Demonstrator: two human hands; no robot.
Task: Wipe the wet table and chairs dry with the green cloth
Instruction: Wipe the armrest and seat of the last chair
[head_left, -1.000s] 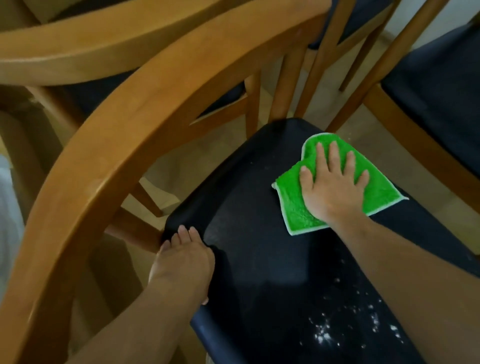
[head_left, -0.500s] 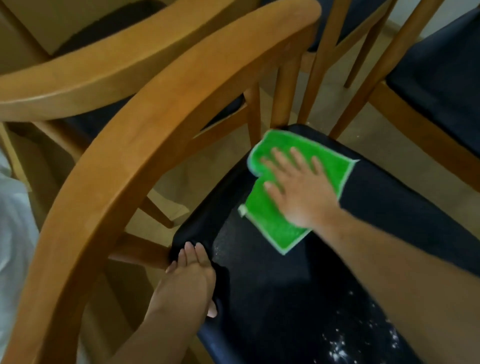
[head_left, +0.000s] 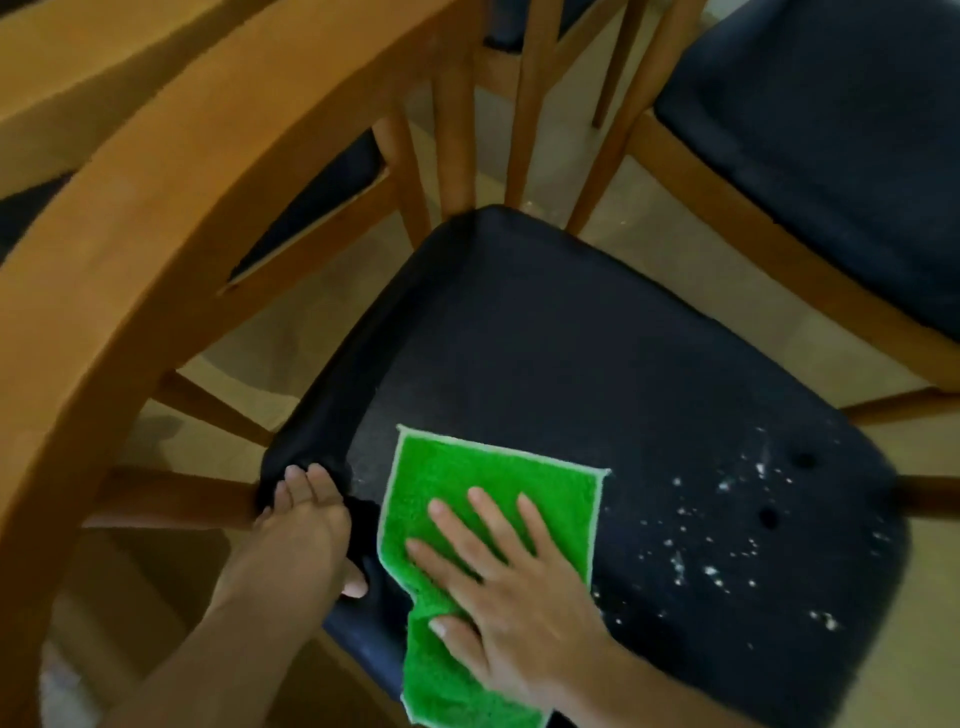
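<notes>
- As we look down, we count one green cloth, three dark chair seats and two hands.
- Our right hand lies flat, fingers spread, pressing the cloth onto the nearest seat by its near left corner; the cloth's near end hangs over the front edge.
- Our left hand curls over that seat's left edge.
- White droplets speckle the seat's right side; its far half lies bare.

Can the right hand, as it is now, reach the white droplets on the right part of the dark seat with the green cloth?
Probably yes: the right hand presses the green cloth flat on the dark seat, and only bare seat separates it from the white droplets.
</notes>
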